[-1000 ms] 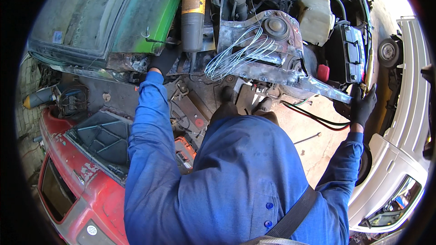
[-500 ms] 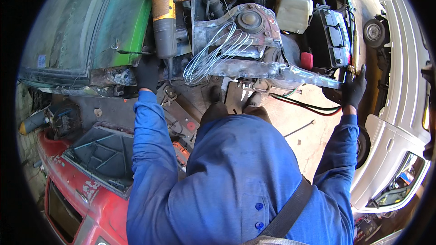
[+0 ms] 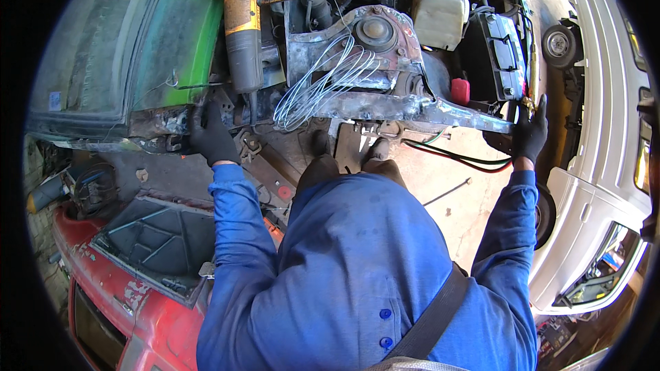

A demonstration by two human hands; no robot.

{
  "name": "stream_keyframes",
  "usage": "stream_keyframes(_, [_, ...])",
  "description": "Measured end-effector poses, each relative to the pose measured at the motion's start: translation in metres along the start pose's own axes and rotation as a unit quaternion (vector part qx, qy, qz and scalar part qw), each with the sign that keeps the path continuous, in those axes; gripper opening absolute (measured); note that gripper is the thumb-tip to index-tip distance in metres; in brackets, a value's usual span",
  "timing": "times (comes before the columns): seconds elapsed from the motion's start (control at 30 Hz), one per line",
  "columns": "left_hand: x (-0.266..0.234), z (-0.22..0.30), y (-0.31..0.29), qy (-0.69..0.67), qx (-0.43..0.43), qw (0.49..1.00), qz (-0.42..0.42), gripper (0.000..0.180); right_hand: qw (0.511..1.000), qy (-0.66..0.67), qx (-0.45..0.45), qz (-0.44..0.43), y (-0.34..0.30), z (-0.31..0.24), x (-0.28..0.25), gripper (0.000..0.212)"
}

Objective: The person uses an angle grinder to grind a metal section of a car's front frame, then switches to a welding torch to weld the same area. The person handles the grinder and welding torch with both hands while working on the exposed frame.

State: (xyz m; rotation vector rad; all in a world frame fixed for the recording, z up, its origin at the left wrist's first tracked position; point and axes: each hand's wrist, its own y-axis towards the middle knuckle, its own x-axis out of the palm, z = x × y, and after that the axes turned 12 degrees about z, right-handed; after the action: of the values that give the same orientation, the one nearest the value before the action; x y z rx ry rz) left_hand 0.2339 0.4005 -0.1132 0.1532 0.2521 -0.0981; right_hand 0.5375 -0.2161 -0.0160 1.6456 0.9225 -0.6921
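My left hand (image 3: 213, 136), in a dark glove, is at the bare, scorched metal edge (image 3: 165, 122) of the green car body. Two of its fingers point up, apart from each other, and nothing shows in them. My right hand (image 3: 530, 136), gloved too, closes round the right end of a worn metal rail (image 3: 405, 105), beside the battery (image 3: 498, 55); some of its fingers are hidden. A loose coil of thin wire (image 3: 313, 89) lies over the rail. An orange and grey angle grinder (image 3: 243, 27) rests upright between the green panel (image 3: 196, 48) and the engine bay.
A cream plastic tank (image 3: 436, 10) sits in the engine bay. Red and black cables (image 3: 467, 159) hang below the rail. A red vehicle (image 3: 165, 330) with a dark framed panel (image 3: 155, 244) on it stands at left. At right is a white vehicle (image 3: 584, 199).
My left hand has drawn back toward me from the gap beside the grinder, and its fingers show more clearly. The right hand stays at the rail's end. The whole view has shifted slightly.
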Motion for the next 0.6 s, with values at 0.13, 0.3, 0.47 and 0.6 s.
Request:
stream_keyframes(0.13, [-0.021, -0.015, -0.003, 0.038, 0.044, 0.997, -0.048, 0.018, 1.000, 0.022, -0.005, 0.018, 0.000, 0.004, 0.006, 0.062])
stream_keyframes(0.3, [-0.069, -0.022, -0.034, 0.089, 0.082, 0.987, -0.107, 0.009, 1.000, 0.002, -0.012, 0.025, 0.000, 0.008, 0.009, 0.053])
stream_keyframes(0.47, [-0.115, 0.010, -0.082, 0.097, 0.164, 0.970, -0.150, 0.014, 0.997, 0.063, 0.009, 0.044, -0.006, 0.004, 0.003, 0.049])
stream_keyframes(0.6, [-0.125, 0.063, -0.124, 0.079, 0.185, 0.959, -0.198, 0.027, 0.976, 0.197, 0.083, 0.049, -0.007, 0.001, -0.004, 0.045])
